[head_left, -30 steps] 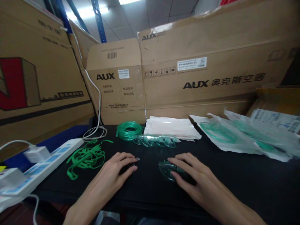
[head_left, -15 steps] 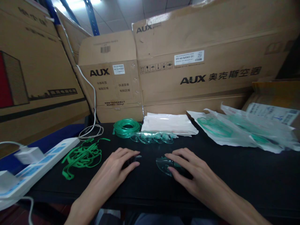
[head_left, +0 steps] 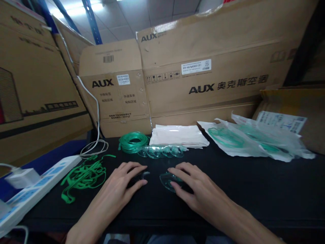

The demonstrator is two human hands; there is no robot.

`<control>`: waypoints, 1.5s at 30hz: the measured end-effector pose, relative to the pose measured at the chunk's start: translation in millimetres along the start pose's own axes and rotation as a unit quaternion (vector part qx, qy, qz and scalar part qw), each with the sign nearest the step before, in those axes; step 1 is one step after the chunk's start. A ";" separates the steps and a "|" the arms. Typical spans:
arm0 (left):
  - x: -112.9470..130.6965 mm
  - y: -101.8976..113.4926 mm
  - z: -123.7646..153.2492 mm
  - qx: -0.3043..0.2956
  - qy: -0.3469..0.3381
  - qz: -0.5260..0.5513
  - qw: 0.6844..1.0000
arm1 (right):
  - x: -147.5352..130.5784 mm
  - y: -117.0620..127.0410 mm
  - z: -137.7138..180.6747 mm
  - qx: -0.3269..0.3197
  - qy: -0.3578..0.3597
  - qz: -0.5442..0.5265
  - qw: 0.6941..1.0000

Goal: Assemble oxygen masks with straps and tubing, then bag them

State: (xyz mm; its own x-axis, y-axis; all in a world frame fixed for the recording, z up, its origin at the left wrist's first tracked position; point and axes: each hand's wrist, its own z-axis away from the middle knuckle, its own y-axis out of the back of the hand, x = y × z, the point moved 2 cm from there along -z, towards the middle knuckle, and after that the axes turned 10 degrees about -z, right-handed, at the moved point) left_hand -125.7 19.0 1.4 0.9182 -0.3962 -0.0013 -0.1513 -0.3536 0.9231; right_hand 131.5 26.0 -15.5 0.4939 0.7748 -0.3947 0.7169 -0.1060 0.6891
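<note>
My right hand (head_left: 195,183) pinches a clear, green-tinted oxygen mask (head_left: 166,180) between thumb and fingers, low over the black table. Most of the mask's right side is hidden by the fingers. My left hand (head_left: 125,181) curls around a small shiny piece (head_left: 145,174), of which only a pale strip shows past the fingertips; its kind is unclear. A narrow gap separates the two hands' objects. Beyond them, several similar clear masks (head_left: 162,152) lie in an overlapping row. Behind that row rests a coil of green tubing (head_left: 133,141).
Green elastic straps (head_left: 85,174) lie tangled on the left, beside a white power strip (head_left: 42,189) with plugs and cables. White bags (head_left: 179,135) are stacked at the back. Filled bags with green tubing (head_left: 228,139) lie at right. Cardboard boxes (head_left: 162,101) wall the table's rear.
The view has turned slightly, so the scene sits farther left. My right hand has brought the mask a little closer to my left hand. Both grips look the same.
</note>
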 end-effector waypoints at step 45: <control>39.9 -1.0 -2.9 -0.022 -0.066 0.198 0.978 | -12.8 -2.9 -7.7 -0.055 -0.209 -0.211 0.953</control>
State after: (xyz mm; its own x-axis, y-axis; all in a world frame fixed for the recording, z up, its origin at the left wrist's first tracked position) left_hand -87.9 6.0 1.5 0.7360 -0.6007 0.3122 -0.4662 -0.1154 0.8771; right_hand 119.3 21.2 -7.7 0.3417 0.4153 -0.8430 0.8506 0.2448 0.4654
